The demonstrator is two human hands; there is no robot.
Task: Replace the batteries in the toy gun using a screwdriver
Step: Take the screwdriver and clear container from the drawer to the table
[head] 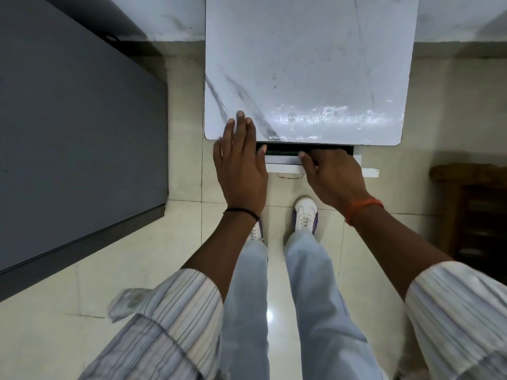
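No toy gun, screwdriver or batteries are in view. A white marble-patterned table [307,64] stands in front of me, and its white drawer [282,160] is pulled out a little under the front edge. Something dark green [282,152] shows in the drawer gap. My left hand [240,165] lies flat and open over the table's front left corner, holding nothing. My right hand [333,175] reaches into the drawer gap with the thumb on the drawer front. Its fingers are hidden under the tabletop.
A large dark grey surface [76,138] fills the left side. A dark wooden shelf [477,209] stands at the right. My feet in white shoes [304,215] are on the pale tiled floor just short of the drawer. A crumpled clear plastic bag [129,300] lies lower left.
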